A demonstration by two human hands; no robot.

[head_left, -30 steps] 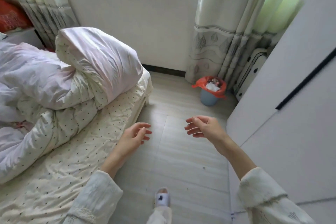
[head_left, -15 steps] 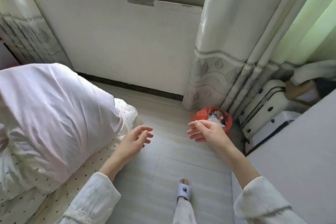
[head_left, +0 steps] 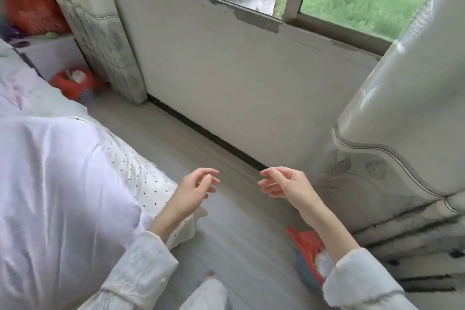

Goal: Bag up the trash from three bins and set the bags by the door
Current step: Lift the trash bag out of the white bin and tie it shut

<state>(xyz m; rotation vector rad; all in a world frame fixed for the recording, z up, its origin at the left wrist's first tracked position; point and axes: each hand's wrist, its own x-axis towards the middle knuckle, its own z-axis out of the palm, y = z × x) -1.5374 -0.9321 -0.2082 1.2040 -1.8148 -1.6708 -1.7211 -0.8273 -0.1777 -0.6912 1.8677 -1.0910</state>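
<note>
A small blue-grey bin with a red bag liner (head_left: 308, 249) and white trash inside stands on the floor at the lower right, partly hidden under my right forearm. A second bin with a red liner (head_left: 75, 83) sits far left by the curtain, behind the bed. My left hand (head_left: 193, 191) hovers over the floor beside the bed, fingers loosely curled and holding nothing. My right hand (head_left: 284, 187) floats level with it, fingers relaxed and empty, above and to the left of the near bin.
A bed with a pale quilt (head_left: 57, 184) and dotted sheet fills the left. The white wall under the window (head_left: 239, 78) is close ahead. Patterned curtains hang at the left (head_left: 100, 33) and right (head_left: 392, 133). A red bag (head_left: 27, 5) lies on a white cabinet far left.
I have moved forward to the window wall and my view has swung left. The near bin has slid from ahead of my right hand to under my forearm. A second bin has come into view.
</note>
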